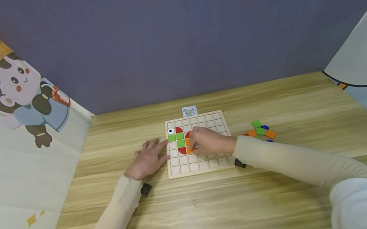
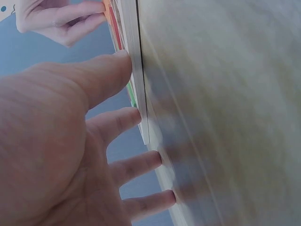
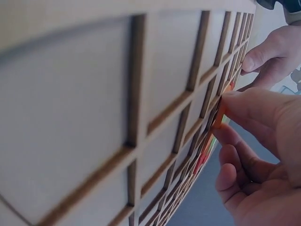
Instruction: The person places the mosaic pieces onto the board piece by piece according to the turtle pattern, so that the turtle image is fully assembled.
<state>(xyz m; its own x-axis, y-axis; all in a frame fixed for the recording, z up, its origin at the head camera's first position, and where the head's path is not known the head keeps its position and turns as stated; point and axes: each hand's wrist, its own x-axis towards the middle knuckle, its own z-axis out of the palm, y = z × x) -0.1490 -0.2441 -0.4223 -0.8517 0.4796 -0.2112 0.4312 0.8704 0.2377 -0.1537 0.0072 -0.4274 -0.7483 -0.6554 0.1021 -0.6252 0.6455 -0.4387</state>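
Light wooden square grid board [image 1: 194, 166] lies flat on the wood-grain tabletop [image 1: 194, 207]. Bare left hand [image 1: 148, 160] is at the board's left edge, fingers spread wide; thumb and index tips touch the rim, other fingertips down by the tabletop. Bare right hand [image 1: 209, 141] is over the board, thumb and index finger pinching a thin orange tile [image 3: 219, 114], other fingers curled in. The orange tile is at the grid surface, left of board centre; can't tell if it is seated in a cell.

In the cells left of the right hand: round white tile with black dot [image 1: 170, 131] at upper left, red curved-edge tile [image 1: 179, 129] near it, green square tiles [image 1: 180, 143] below, another red curved-edge piece [image 1: 182, 151] under those. More red and orange show right beside the right fingers, partly covered, count unclear.

Small white printed card [image 1: 189, 111] is just beyond the board's far edge. Loose pieces to the right of the board, past the right wrist: green squares [image 1: 256, 124], orange squares [image 1: 270, 134], blue curved pieces [image 1: 264, 127], some partly hidden by the sleeve [image 1: 276, 155]. Dark blue-grey wall [image 1: 178, 35] behind; cartoon-printed sheet [image 1: 23, 83] at left.
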